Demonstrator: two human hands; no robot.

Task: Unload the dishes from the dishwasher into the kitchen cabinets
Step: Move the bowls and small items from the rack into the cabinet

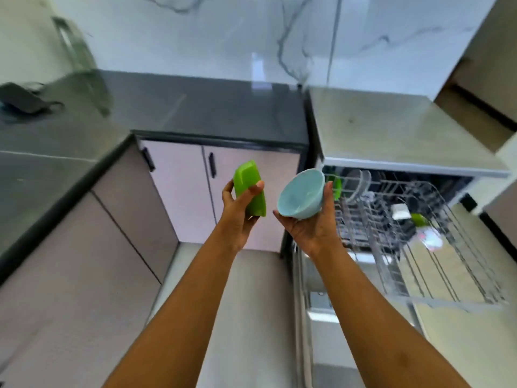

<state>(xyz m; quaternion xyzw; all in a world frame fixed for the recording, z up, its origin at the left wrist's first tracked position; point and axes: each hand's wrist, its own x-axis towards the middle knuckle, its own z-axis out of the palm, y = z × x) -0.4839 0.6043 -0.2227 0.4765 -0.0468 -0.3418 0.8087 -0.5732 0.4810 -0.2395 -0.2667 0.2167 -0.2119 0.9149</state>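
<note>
Head view: the dark counter (pixel 195 107) runs from nine to twelve o'clock. The dishwasher rack (pixel 436 247), pulled out, fills three o'clock. The closed cabinet (pixel 179 186) sits at twelve, under the counter.

My right hand (pixel 310 228) cradles a blue bowl (pixel 300 194) from below, thumb on its rim, just right of centre. My left hand (pixel 237 217) is wrapped round a green cup (pixel 249 189) just left of it. The two dishes are near each other but not touching.

With both hands full, I reckon I should park one dish on the counter, then pull a door handle (pixel 211 163). I should also keep the bowl clear of the counter's corner. More plates (pixel 358 183) stand in the rack at two o'clock.
</note>
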